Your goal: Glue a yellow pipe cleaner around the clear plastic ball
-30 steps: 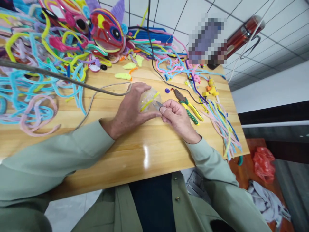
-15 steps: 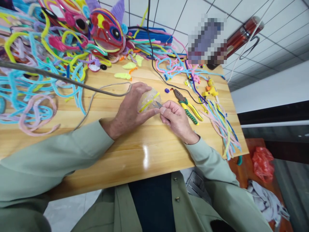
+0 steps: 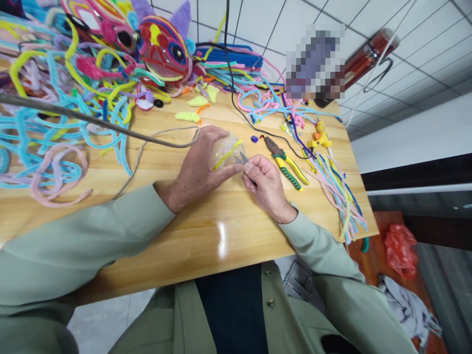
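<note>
Over the bench (image 3: 191, 236), left grip (image 3: 201, 162) cups a clear ball (image 3: 223, 151), right grip (image 3: 264, 181) pinches blades (image 3: 243, 157); likely trimming; next, careful snips.

Left hand (image 3: 199, 164) cupped, right hand (image 3: 264, 180) just beside in a tight pinch.

Room: looks to me like a handicraft workspace; home or shop, I can't tell
Table (image 3: 184, 238): varnished wood, heaped with coloured pipe cleaners (image 3: 55, 88)
Handiwork: a big-eyed, purple-eared figure (image 3: 162, 51)
Tool: green-and-yellow pliers (image 3: 282, 158), out on the wood
Wall (image 3: 254, 22): white tiles, red thermos (image 3: 363, 59) alongside
</note>
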### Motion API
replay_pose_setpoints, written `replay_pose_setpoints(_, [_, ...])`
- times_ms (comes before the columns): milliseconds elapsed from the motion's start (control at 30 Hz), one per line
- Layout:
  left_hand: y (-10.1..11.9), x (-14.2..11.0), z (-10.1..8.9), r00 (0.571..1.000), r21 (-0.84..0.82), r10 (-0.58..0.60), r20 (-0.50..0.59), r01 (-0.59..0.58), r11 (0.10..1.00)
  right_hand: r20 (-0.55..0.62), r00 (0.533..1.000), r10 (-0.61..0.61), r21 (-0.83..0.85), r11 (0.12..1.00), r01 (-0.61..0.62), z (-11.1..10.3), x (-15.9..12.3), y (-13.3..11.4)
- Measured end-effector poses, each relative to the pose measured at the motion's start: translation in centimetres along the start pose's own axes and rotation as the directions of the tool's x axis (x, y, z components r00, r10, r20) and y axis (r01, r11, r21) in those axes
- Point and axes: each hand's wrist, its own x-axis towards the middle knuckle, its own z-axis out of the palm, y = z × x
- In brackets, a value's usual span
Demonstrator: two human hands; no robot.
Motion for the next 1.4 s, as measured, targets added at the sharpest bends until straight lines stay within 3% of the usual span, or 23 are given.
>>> replay_pose_setpoints(333, [-0.7,-0.2,0.3,0.999,0.036,-0.047,0.004,0.047,0.998,-0.005,0.999,-0.033,-0.037,0.999,0.033,-0.3,0.1,-0.7])
replay_pose_setpoints(567, [-0.8,0.0,0.4,0.998,0.013,0.040,-0.050,-0.039,0.999,-0.047,0.994,-0.098,-0.227,0.970,0.085,-0.7,-0.1,-1.0])
replay_pose_setpoints(867, [-1.3,-0.2,0.0,0.999,-0.072,-0.020,0.026,0.021,0.997,-0.044,0.989,-0.139,-0.138,0.982,0.132,-1.3,0.8,-0.6])
replay_pose_setpoints(1100, [-1.5,-0.2,0.0,0.999,-0.080,-0.004,0.037,0.007,0.997,-0.034,0.989,-0.144,-0.210,0.968,0.134,-1.6,0.7,-0.3])
replay_pose_setpoints(1300, [0.2,0.2,-0.9,0.999,0.025,0.046,-0.027,-0.045,0.999,0.006,0.961,-0.278,-0.436,0.864,0.252,-1.7,-0.2,0.1])
replay_pose_setpoints(1400, [0.8,0.5,-1.2,0.985,0.051,0.165,-0.050,-0.162,0.985,0.049,0.952,-0.303,-0.563,0.779,0.277,-1.5,-0.6,-0.4])
